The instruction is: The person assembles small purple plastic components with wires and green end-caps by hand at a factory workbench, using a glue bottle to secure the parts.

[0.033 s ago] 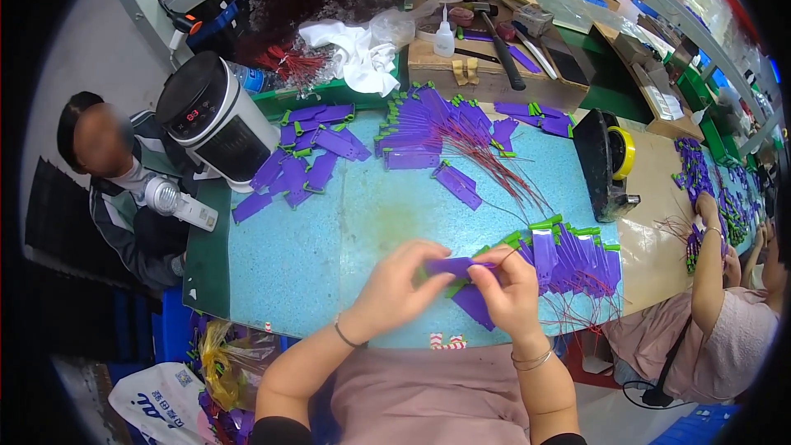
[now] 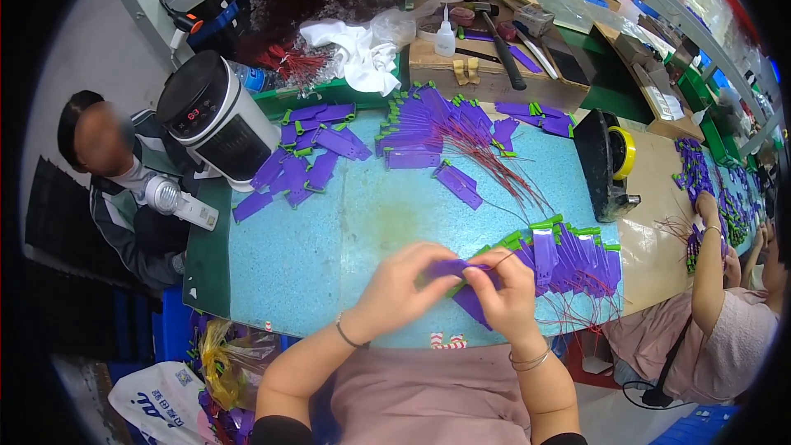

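In the head view, with the clock centred on the held piece, a purple strip (image 2: 447, 269) sits between both hands, just above the blue table (image 2: 288, 264). The left hand (image 2: 404, 282) comes at it from 9 o'clock, thumb and fingers closed around its near part; motion blur hides exactly where the fingertips press. The right hand (image 2: 509, 287), at 3 o'clock, pinches the other end between thumb and forefinger, beside a thin dark wire (image 2: 507, 256). Whether that wire is itself gripped, I cannot tell.

The step in hand looks like fine two-handed fingering of strip and wire. The next move probably calls for a steady left hold while the right fingertips guide the wire, without tugging at it.

Both wrists bend inward, so the thumbs nearly meet. The left forearm rises from between 7 and 8 o'clock, the right from about 5.

Another purple piece (image 2: 472, 306) lies at 5 o'clock, partly under the right hand. An overlapping row of green-tipped strips (image 2: 545, 257) spreads at 3 o'clock, a lone strip (image 2: 458, 185) lies at 12, and a loose pile (image 2: 317, 169) at 10.
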A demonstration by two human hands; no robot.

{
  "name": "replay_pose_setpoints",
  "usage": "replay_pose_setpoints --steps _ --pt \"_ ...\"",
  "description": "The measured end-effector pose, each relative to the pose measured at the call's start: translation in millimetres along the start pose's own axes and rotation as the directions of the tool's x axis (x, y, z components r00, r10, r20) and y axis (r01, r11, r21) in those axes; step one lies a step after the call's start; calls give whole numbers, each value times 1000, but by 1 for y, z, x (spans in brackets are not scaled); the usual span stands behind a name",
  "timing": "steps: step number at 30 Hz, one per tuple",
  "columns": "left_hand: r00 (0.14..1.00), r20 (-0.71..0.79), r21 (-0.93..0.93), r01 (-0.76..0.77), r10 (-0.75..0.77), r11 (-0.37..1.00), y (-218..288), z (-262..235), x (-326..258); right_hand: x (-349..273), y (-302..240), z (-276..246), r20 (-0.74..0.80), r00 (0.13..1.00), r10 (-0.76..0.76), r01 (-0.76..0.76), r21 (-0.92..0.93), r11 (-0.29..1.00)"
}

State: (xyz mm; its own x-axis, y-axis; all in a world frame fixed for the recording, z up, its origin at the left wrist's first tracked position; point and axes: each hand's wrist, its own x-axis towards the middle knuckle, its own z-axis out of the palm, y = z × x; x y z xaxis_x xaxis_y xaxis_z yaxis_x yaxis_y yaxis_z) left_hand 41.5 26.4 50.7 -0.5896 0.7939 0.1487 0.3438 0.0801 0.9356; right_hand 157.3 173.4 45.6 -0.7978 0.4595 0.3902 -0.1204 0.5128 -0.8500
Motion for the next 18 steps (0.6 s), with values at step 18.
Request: replay_pose_setpoints --steps 18 --pt "995 30 -99 98 -96 990 -14 21 -12 -16 6 1 28 987 158 -157 -41 987"
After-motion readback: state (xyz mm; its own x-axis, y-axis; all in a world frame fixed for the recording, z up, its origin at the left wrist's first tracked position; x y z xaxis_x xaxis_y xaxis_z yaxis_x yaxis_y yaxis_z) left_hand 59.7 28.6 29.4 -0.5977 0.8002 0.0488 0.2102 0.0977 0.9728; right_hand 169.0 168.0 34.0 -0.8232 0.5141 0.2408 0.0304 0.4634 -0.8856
